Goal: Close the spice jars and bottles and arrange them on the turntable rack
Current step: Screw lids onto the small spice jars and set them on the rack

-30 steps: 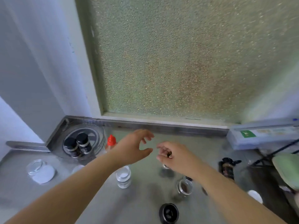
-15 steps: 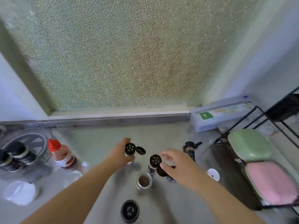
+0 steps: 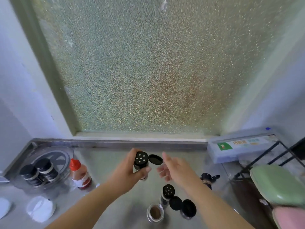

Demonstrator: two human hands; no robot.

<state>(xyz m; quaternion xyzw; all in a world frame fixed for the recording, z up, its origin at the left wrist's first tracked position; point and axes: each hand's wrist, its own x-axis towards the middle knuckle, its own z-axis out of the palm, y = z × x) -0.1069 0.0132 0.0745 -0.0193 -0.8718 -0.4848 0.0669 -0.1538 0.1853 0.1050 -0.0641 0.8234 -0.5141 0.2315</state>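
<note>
My left hand [image 3: 130, 169] grips a small spice shaker [image 3: 140, 160] held above the counter; its black sifter top shows several holes and its flip lid [image 3: 155, 159] hangs open to the right. My right hand [image 3: 175, 167] hovers just right of that lid, fingers spread, holding nothing. On the counter below stand another open shaker [image 3: 167, 193], a black-capped jar [image 3: 188, 209] and an uncapped jar of brown spice [image 3: 155, 213]. The clear turntable rack [image 3: 64, 156] at the back left holds two black-lidded jars [image 3: 38, 171].
A red-capped sauce bottle [image 3: 80, 174] stands beside the turntable. White lids [image 3: 40, 210] lie at the front left. A dark bottle [image 3: 208, 179] stands to the right, near a black wire rack [image 3: 257, 161] with green and pink pads. A long box [image 3: 239, 146] lies along the back right.
My left hand has lifted the shaker up off the counter. My right hand let go of the second shaker and rose beside the open lid. The camera swung left, showing the turntable.
</note>
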